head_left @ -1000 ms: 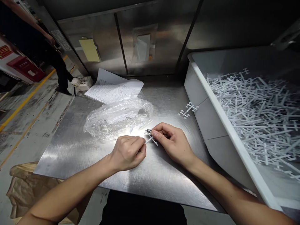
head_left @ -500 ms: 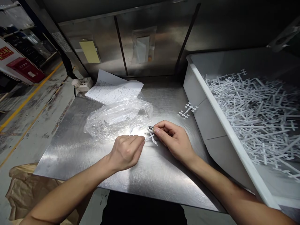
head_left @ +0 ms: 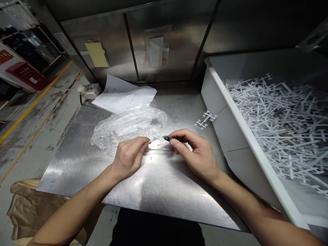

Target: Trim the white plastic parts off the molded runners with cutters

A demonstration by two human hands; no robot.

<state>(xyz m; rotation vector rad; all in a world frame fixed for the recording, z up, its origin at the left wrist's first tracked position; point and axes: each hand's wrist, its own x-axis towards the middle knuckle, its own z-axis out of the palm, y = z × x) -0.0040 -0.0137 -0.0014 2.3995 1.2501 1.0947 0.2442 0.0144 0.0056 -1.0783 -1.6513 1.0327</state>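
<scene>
Between the fingertips of my left hand (head_left: 130, 155) is one end of a white branched plastic sprue (head_left: 155, 138), pointing right. My right hand (head_left: 196, 150) is closed round small dark cutting pliers (head_left: 167, 138); most of the handles are hidden in the palm. The pliers' tips are at the free end of the sprue; whether they touch it I cannot tell. Just behind the sprue lies a crumpled clear plastic bag (head_left: 123, 128) with small pieces in it. Tiny white bits (head_left: 151, 158) lie on the metal table (head_left: 153, 194) below the hands.
A grey bin (head_left: 238, 106) heaped with white sprues (head_left: 287, 126) stands at the right. Another branched sprue (head_left: 205, 119) lies beside it. Printed sheets (head_left: 123, 94) and a power socket (head_left: 92, 91) are at the back left. Brown paper (head_left: 28, 212) is below the table's left edge.
My left hand has shifted left and slightly up, turning the sprue so it points more sideways. The pliers in my right hand now show more clearly, a little farther right.
</scene>
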